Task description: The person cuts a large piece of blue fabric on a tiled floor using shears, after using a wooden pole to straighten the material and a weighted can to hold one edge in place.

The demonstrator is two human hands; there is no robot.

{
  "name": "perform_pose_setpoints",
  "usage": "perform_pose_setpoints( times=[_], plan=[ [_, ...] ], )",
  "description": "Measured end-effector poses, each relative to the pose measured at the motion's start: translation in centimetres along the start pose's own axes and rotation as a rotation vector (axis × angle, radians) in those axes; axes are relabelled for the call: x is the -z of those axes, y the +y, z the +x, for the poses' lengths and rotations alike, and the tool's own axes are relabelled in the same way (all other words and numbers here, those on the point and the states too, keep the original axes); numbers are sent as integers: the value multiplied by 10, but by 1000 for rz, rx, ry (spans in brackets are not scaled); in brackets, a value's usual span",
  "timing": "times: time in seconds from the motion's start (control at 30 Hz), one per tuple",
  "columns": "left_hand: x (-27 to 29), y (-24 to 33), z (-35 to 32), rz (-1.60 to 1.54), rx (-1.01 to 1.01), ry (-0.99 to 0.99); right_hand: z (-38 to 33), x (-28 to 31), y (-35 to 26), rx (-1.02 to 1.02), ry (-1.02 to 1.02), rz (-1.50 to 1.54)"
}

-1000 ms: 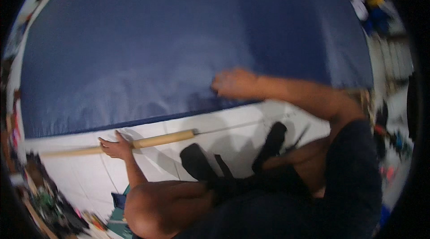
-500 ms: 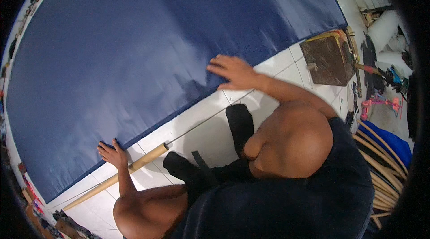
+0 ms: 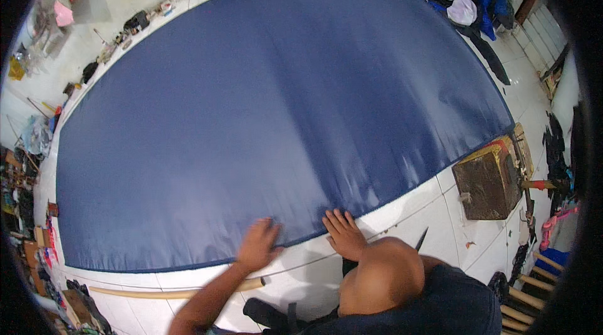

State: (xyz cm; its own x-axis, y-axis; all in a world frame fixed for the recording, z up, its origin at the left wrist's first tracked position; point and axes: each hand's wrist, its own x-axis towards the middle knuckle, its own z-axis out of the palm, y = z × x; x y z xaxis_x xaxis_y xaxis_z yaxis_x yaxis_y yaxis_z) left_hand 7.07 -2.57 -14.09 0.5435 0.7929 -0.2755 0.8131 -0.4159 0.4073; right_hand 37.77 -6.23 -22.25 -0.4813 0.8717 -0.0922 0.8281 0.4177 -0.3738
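Observation:
A wide, dark blue sheet (image 3: 207, 127) with a smooth sheen lies spread over the white tiles, its near edge curving just in front of me. My left hand (image 3: 257, 244), slightly blurred, is over that near edge with its fingers apart and nothing in it. My right hand (image 3: 344, 234) rests flat with outstretched fingers on the same edge, a little farther right. Soft creases run up the sheet from around the right hand. Below the left side of the sheet, a tan cardboard tube (image 3: 147, 295) lies on the floor, partly hidden by my left forearm.
A dark, worn block (image 3: 487, 184) stands against the sheet's right corner. A dark pointed strip (image 3: 422, 239) lies on the tiles near my knee. Heaped fabrics (image 3: 461, 5) fill the far right, tan rods (image 3: 526, 297) lie at lower right, and clutter lines the left wall.
My left hand has moved right along the sheet's edge, closer to my right hand. The view has shifted, showing more of the sheet's far side.

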Motion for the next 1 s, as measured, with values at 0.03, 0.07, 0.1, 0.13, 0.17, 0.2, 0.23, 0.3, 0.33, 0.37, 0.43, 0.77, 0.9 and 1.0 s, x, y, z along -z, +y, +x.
perform_pose_setpoints(
  times=[0.03,0.07,0.1,0.13,0.17,0.2,0.23,0.3,0.33,0.37,0.43,0.77,0.9,1.0],
  plan=[
    [-18,28,26,44,-46,7,-12,-3,6,-23,-10,19],
    [-33,48,41,57,-68,22,-23,-8,11,-32,-19,46],
    [-54,71,61,44,-94,51,-65,-9,32,8,44,59],
    [-71,80,66,3,-83,144,-92,-9,36,7,23,110],
    [-82,88,70,23,-71,159,-121,6,39,-35,-38,140],
    [-91,93,73,51,-50,171,-142,26,36,-101,-123,184],
    [-98,95,76,73,-30,179,-159,44,31,-161,-191,211],
    [-111,92,81,113,-67,221,-171,80,17,-273,-302,238],
    [-115,88,83,124,-96,233,-170,95,9,-309,-339,248],
    [-116,87,84,134,-121,250,-167,108,3,-333,-369,258],
    [-115,84,81,159,-164,279,-158,124,-5,-357,-413,261],
    [-102,105,82,80,-116,254,-119,171,-37,-364,-463,274],
    [-111,111,84,90,-138,376,-110,185,-45,-349,-474,268],
    [-111,115,91,67,-103,320,-107,200,-54,-340,-468,250]
  ],
)
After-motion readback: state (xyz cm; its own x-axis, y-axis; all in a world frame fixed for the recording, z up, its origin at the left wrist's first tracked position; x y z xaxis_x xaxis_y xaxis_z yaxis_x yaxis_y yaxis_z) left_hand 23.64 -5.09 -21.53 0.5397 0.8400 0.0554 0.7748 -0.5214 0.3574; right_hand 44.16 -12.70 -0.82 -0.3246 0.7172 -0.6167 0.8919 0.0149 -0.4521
